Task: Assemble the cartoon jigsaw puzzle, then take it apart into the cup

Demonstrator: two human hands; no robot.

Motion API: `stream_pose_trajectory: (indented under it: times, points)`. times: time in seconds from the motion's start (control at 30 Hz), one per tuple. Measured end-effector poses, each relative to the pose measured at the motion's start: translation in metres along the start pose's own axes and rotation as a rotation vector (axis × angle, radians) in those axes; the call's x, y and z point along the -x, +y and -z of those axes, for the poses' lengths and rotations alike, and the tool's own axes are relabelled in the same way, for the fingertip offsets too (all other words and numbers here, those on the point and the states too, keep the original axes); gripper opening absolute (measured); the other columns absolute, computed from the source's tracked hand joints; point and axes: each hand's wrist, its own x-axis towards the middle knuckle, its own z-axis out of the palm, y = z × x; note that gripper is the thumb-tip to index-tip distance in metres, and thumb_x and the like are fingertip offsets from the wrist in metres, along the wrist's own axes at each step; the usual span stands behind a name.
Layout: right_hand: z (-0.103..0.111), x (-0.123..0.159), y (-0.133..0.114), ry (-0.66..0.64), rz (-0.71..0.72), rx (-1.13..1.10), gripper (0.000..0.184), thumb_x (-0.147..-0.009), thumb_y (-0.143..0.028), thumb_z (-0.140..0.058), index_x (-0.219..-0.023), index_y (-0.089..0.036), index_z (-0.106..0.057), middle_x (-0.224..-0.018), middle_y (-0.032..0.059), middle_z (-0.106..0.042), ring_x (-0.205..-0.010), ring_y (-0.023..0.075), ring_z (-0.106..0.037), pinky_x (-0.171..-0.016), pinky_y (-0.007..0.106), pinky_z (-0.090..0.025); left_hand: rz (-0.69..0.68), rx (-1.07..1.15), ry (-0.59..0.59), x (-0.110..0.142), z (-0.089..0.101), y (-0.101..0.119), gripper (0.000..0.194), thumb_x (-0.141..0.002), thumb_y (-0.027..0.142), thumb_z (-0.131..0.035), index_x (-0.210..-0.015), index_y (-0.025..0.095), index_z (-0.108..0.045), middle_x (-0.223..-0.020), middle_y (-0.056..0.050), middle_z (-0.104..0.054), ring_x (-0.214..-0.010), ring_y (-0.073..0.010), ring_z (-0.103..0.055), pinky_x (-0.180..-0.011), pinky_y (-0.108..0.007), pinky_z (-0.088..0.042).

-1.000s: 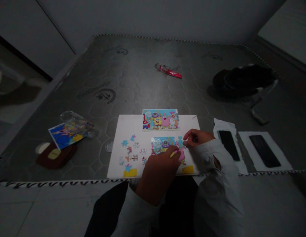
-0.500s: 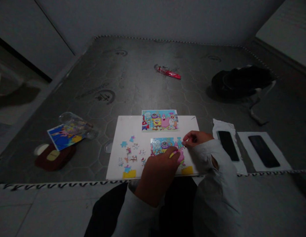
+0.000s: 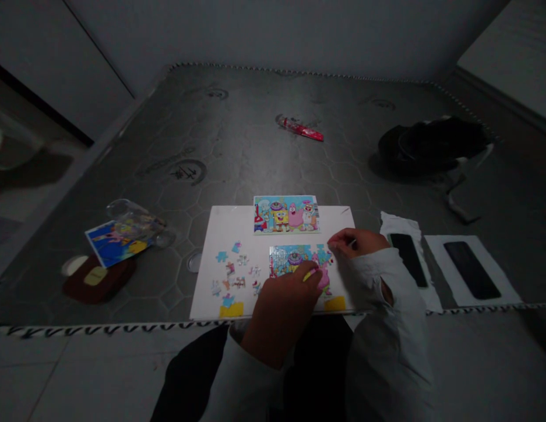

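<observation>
A partly joined jigsaw puzzle (image 3: 278, 258) with cartoon figures lies on a white board (image 3: 211, 234). My left hand (image 3: 285, 305) rests over its lower middle with curled fingers, gripping it there and hiding part of the picture. A yellow patch shows beside those fingertips. At the puzzle's upper right corner is my right hand (image 3: 354, 241), thumb and fingers closed together; anything between the tips is too small to make out. Just below them a small puzzle piece (image 3: 329, 258) sits at the right edge. Several loose puzzle pieces (image 3: 238, 282) lie left of the puzzle.
Above the puzzle lies a matching picture card (image 3: 287, 215). Two phones (image 3: 407, 258) on white sheets are at right, a black bag (image 3: 435, 146) behind them. At left are a brown case (image 3: 99, 281), another picture (image 3: 117, 243) and clear plastic (image 3: 134, 217). A red-handled item (image 3: 301, 128) lies farther back.
My right hand has shifted slightly up and right, and the small piece below its fingertips shows more clearly. My left hand stays in place on the puzzle.
</observation>
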Motion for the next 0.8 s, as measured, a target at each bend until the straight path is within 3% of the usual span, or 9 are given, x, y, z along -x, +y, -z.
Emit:
stream_pose_trajectory:
  times: [0.53,0.8]
  points:
    - [-0.003,-0.002,-0.003,-0.015,0.090,0.001,0.019,-0.080,-0.030,-0.058,-0.090,-0.028,-0.075,-0.076,-0.0022,-0.071,-0.067,0.0147,-0.063,-0.061,0.025,-0.042,0.010,0.025,-0.022,0.001,0.001,-0.001,0.023,-0.097,0.029,-0.043,-0.115,0.029,-0.057,-0.122,-0.002,-0.062,-0.074,-0.0131,-0.065,-0.051,-0.025,-0.041]
    - [0.001,0.001,-0.007,0.043,0.135,0.015,0.022,-0.081,-0.034,-0.055,-0.090,-0.028,-0.074,-0.074,0.0001,-0.069,-0.060,0.0152,-0.059,-0.057,0.027,-0.040,0.019,0.019,0.000,0.005,0.013,-0.001,0.023,-0.096,0.027,-0.046,-0.115,0.030,-0.058,-0.120,0.000,-0.062,-0.076,-0.0131,-0.064,-0.052,-0.025,-0.044]
